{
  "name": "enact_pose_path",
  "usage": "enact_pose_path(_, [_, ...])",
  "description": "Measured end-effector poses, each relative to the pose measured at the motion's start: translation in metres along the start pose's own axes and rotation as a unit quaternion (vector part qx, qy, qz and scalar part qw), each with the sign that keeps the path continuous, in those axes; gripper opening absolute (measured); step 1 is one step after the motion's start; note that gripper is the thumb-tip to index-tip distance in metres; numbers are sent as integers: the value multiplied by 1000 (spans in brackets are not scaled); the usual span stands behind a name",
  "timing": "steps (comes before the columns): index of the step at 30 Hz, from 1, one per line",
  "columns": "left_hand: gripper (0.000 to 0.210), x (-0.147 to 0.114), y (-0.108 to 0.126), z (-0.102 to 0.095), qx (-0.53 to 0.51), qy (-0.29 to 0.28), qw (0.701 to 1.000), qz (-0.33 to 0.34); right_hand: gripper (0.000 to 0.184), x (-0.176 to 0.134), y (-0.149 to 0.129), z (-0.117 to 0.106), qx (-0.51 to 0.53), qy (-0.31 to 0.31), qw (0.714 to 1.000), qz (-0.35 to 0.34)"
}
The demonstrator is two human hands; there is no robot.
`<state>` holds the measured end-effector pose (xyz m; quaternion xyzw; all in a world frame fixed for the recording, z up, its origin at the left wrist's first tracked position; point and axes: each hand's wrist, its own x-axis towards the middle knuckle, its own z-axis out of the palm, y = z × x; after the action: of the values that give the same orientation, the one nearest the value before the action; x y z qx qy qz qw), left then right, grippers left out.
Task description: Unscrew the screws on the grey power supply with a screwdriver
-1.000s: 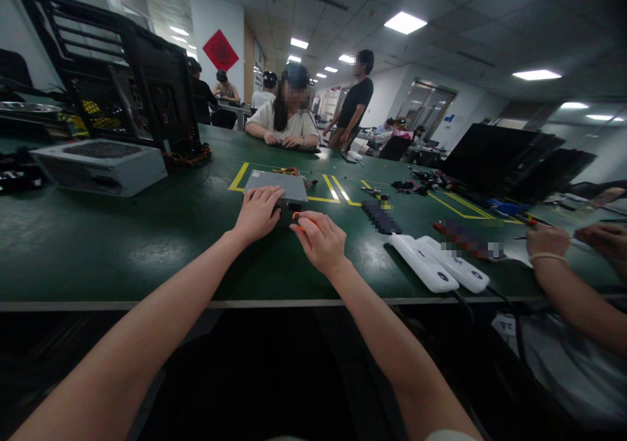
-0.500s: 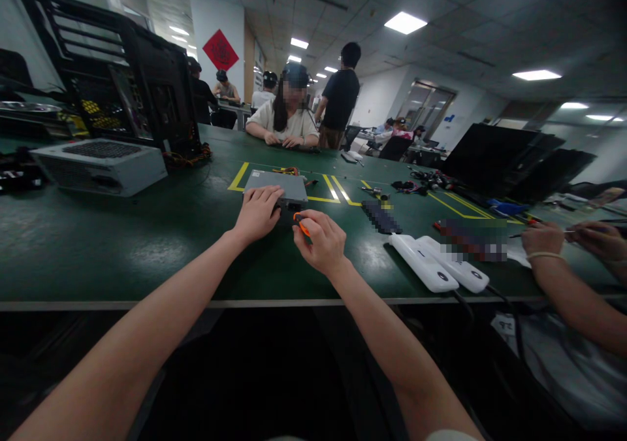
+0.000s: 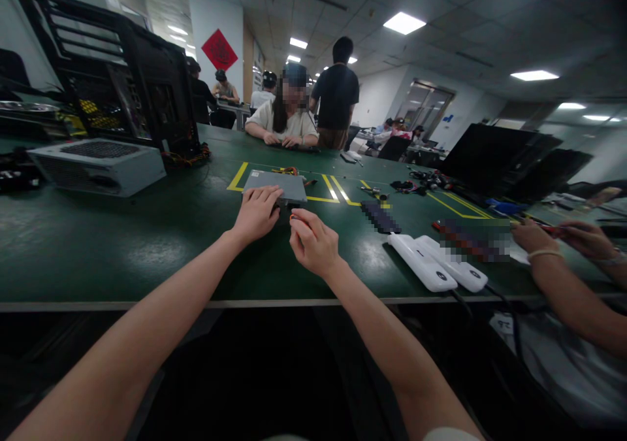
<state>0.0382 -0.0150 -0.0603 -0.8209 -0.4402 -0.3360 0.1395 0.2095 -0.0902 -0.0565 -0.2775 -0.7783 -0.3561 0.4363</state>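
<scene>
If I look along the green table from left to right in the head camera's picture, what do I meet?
Vented grey box → left hand on a flat grey case → right hand holding a mostly hidden orange item → dark blurred object → two white devices → a neighbour's hands.

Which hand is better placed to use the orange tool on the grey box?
Probably the right hand: it holds the orange tool close to the grey box, while the left hand rests on the box.
</scene>
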Motion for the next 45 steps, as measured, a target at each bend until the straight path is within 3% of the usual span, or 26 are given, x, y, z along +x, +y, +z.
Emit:
enact_pose_path(24, [43,0,0,1,2,0,1000,-3,25,1,0,-1,4,20,1000,16])
enact_pose_path(31, [44,0,1,0,5,1,1000,-6,14,1,0,-3,-14,3,1000,13])
enact_pose_path(45, [46,0,2,-2,-14,-3,1000,-6,19,1,2,-3,11,6,999,40])
